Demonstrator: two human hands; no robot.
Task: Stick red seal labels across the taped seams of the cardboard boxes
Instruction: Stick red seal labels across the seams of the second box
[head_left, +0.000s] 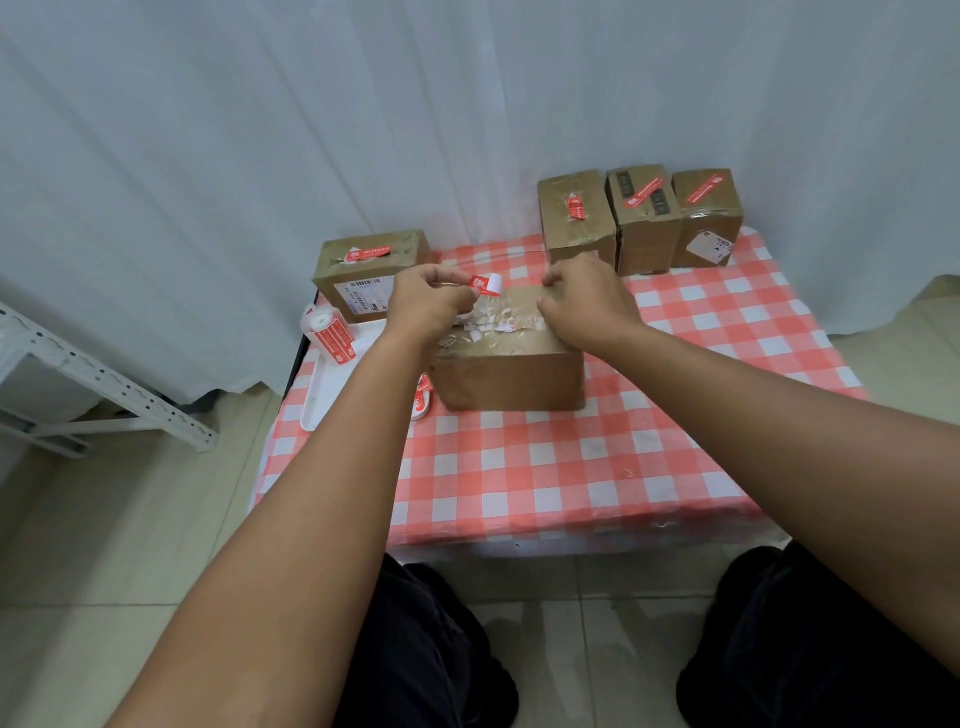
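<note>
At the far left of the checked tablecloth (545, 483) the roll of red seal labels (332, 332) lies on a white tray (332, 384), just in front of a box (369, 270) that already carries a seal. Next comes the left hand (428, 304), fingers curled, pinching one end of a red label (485, 285) whose white backing curls up at the free end. It hovers over the left part of the middle box (511, 358), whose top seam is rough with torn white scraps. The right hand (584, 304) rests on that box's top, fingers bent at the far edge; whether it pinches the label's other end cannot be told. Three sealed boxes (641, 218) stand in a row at the back right.

To do this well, the person should probably peel the backing clear, stretch the label taut between both hands, lay it square across the seam rather than along it, then rub from the middle outward so it grips despite the scraps.
</note>
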